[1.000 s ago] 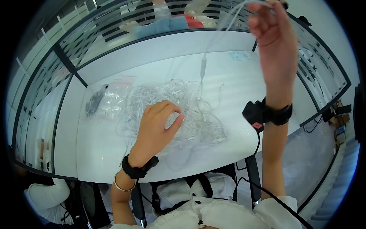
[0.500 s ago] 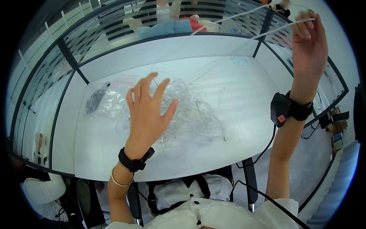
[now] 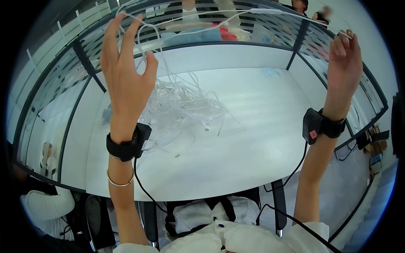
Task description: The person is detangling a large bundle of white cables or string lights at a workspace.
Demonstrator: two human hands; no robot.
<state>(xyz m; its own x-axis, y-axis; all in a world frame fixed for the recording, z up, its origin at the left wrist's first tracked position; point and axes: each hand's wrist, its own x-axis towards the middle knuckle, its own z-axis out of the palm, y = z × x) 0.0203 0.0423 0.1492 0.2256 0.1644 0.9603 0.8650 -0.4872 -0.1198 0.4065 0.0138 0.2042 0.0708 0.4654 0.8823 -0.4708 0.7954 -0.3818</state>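
Both my hands are raised high above the white table. My left hand has its fingers spread, with loops of white earphone cable draped over and caught in them. That cable runs across the top of the view to my right hand, whose fingertips pinch its other end. Part of the tangled pile of white cables is lifted off the table and hangs from my left hand. Black bands with wired sensors sit on both wrists.
A clear plastic bag lies behind my left forearm at the table's left. A small label lies at the far right of the table. Glass partitions surround the table. Other people sit beyond the far partition and at lower left.
My left hand rose from above the pile to the upper left, lifting cable loops with it. My right hand stayed raised, keeping hold of the cable end.
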